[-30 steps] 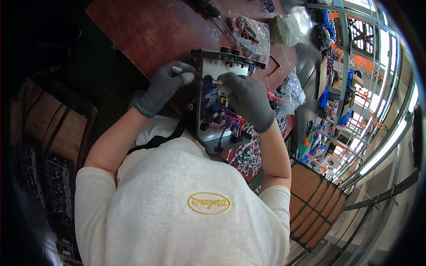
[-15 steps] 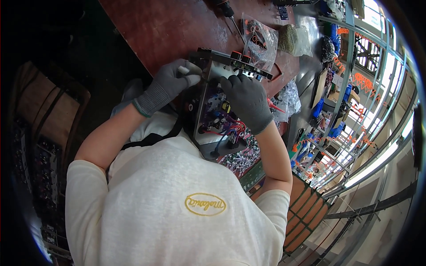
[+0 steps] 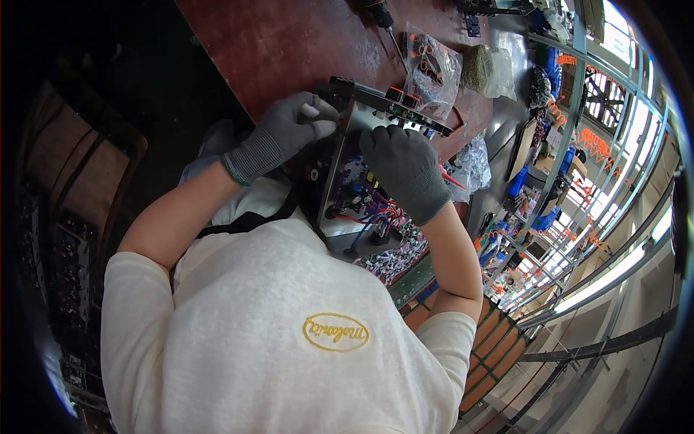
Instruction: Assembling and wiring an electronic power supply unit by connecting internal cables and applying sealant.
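Observation:
An open metal chassis, tilted at the table's near edge close to my body, holds a circuit board with red and blue wires. Along its far side runs a black panel with knobs. My left hand, in a grey glove with pale fingertips, has its fingers bent together at the chassis's left wall. Over the board is my gloved right hand, its fingers curled down behind the panel. What either hand's fingertips hold is hidden.
On the red table lie a power screwdriver, a clear bag of black parts and a bag of small greenish pieces. A red-tipped tool is beside my right wrist. Metal racks with coiled orange hoses stand right.
The view has shifted slightly, moving the table and chassis a little to the right in the picture. My right hand's fingers have drawn back a little and curled more; my left hand stays at the wall.

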The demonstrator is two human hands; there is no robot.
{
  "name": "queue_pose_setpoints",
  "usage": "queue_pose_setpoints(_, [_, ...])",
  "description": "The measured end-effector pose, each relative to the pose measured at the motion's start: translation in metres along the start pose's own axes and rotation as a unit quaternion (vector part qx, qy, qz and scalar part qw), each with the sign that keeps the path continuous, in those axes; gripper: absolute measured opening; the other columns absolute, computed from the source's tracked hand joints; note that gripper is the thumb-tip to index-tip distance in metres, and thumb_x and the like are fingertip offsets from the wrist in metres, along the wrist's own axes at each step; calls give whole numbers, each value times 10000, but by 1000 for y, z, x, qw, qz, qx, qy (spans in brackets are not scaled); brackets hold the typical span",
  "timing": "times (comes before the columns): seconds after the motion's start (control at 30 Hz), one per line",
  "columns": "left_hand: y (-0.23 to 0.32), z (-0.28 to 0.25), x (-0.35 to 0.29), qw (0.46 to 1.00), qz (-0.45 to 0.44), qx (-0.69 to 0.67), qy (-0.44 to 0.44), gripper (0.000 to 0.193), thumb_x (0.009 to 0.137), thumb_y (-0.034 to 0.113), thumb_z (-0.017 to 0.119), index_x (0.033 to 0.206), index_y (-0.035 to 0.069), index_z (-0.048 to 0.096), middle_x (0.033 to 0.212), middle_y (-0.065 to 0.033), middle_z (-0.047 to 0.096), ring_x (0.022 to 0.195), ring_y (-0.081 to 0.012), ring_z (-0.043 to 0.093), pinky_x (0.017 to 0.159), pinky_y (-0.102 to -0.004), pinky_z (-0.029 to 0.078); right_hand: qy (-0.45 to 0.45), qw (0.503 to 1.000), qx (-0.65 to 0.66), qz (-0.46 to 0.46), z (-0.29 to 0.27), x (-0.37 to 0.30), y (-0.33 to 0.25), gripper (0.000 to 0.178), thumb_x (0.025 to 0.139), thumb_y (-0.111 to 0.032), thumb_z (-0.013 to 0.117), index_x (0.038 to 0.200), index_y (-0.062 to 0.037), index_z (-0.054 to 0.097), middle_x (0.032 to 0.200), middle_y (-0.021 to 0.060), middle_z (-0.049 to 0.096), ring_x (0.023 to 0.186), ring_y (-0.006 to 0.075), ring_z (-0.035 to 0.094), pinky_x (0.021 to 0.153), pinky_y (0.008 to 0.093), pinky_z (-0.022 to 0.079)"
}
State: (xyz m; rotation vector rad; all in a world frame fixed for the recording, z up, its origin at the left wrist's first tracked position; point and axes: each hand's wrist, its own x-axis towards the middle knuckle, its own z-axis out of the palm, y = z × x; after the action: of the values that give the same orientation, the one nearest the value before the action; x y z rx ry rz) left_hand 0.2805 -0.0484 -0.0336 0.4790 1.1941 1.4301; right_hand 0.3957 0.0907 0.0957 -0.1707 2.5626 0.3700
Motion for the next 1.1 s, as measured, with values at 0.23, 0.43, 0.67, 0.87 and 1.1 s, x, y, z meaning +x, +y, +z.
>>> queue_pose_setpoints(0.23, [-1, 2, 3, 999, -27, -27, 12, 193, 884, 42, 621, 1075, 7, 617, 989, -50, 634, 943, -102, 585, 885, -252, 484, -26, 999, 33, -16, -5, 10, 0, 145, 761, -149, 598, 892, -90, 581, 775, 44, 575, 712, 196, 618, 578, 319, 499])
queue_pose_setpoints(0.43, [-4, 4, 8, 1000, -5, -25, 7, 185, 885, 46, 621, 1067, 11, 625, 968, -51, 638, 920, -105, 596, 861, -248, 494, 140, 954, 238, 114, 31, -2, -4, 155, 771, -129, 608, 920, -89, 592, 724, 67, 595, 625, 247, 618, 574, 370, 493])
queue_pose_setpoints(0.67, [-6, 1, 7, 999, -21, -47, 3, 195, 889, 59, 617, 1078, 11, 631, 961, -48, 637, 921, -116, 602, 864, -252, 495, 80, 988, 114, 72, 12, -7, 2, 187, 756, -113, 595, 940, -91, 571, 759, 65, 596, 712, 233, 633, 559, 361, 502])
queue_pose_setpoints(0.87, [-6, 6, 11, 999, -19, -35, 16, 211, 889, 91, 623, 1085, 14, 624, 983, -38, 632, 948, -119, 594, 869, -260, 491, 60, 995, 83, 22, 8, -1, 3, 243, 742, -102, 585, 982, -120, 615, 738, 57, 586, 678, 217, 611, 545, 354, 474])
queue_pose_setpoints(1.1, [-17, 14, 13, 986, -27, -161, 29, 210, 866, 178, 639, 987, 16, 582, 914, -76, 625, 869, -164, 646, 794, -294, 542, 177, 954, 223, 95, 43, -5, -2, 261, 727, -77, 620, 986, -108, 619, 758, 70, 621, 637, 267, 615, 542, 382, 466])
